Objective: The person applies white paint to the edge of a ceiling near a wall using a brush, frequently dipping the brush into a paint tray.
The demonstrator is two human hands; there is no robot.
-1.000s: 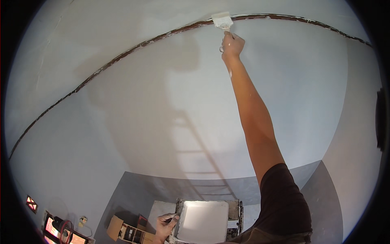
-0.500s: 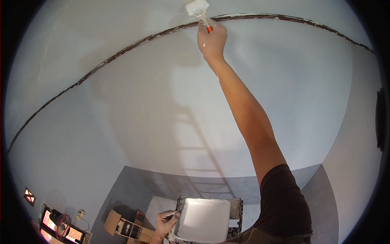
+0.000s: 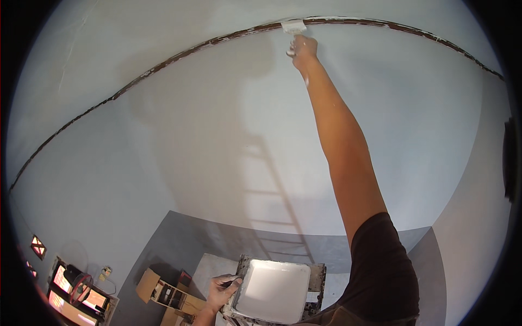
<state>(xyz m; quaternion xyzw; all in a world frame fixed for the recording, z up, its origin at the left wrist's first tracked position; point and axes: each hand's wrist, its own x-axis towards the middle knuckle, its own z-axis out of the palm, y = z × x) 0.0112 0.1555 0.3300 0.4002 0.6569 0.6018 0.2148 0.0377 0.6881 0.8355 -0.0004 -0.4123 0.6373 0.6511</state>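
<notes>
High on the wall, my right hand (image 3: 304, 50) grips a paintbrush (image 3: 294, 27) by its handle, the fingers closed around it. The wide, white-coated brush head overlaps the lower edge of the brown strip (image 3: 217, 39) that runs across the upper wall. Low down, my left hand (image 3: 220, 292) is closed on the left edge of the paint-spattered ladder top (image 3: 317, 277), right beside the paint tray. That white square tray (image 3: 308, 288) rests on the ladder top and holds smooth white paint (image 3: 274, 290). Part of the left fingers' grip is hidden.
A grey lower band (image 3: 217, 231) borders the pale wall (image 3: 380, 108), which carries a ladder-shaped shadow. An opened cardboard box (image 3: 163, 290) stands low at the left. Farther left are a fan (image 3: 81, 288) and lit window openings (image 3: 38, 247). A dark object (image 3: 509, 160) edges the right.
My right hand has come down and a little right, bringing the brush from above the brown strip onto it. The view has shifted slightly; my left hand stays at the ladder top.
</notes>
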